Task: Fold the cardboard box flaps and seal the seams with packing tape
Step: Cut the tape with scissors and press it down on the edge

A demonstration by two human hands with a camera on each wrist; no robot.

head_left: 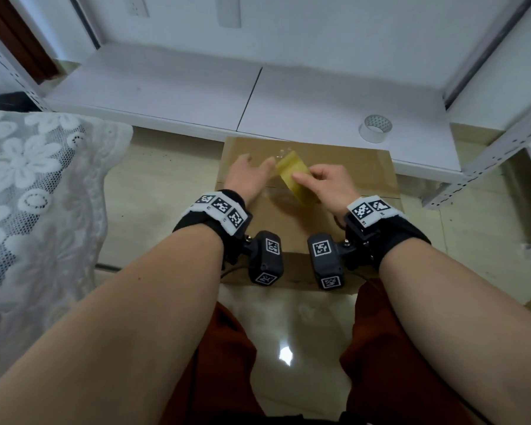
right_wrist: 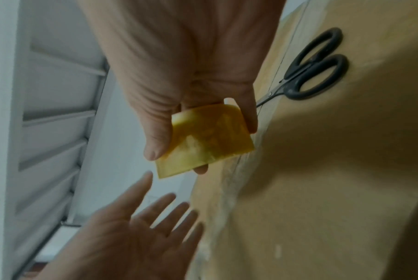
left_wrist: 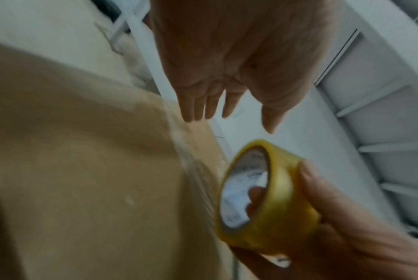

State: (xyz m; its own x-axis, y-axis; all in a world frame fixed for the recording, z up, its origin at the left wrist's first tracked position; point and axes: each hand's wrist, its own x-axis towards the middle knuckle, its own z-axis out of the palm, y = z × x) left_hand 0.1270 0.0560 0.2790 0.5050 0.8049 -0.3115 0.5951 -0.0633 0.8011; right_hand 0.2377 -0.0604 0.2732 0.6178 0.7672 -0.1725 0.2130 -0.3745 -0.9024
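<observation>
While the right hand (head_left: 331, 185) grips the yellow tape roll (head_left: 295, 177) and the left hand (head_left: 247, 176) hovers spread and empty, the box (head_left: 362, 176) lies folded (centre seam apparently taped), further seams probably remaining.

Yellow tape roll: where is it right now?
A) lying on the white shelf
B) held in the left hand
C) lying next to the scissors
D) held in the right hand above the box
D: the right hand grips the yellow tape roll over the cardboard box, one of its fingers through the core, while the left hand is spread open beside it.
</observation>
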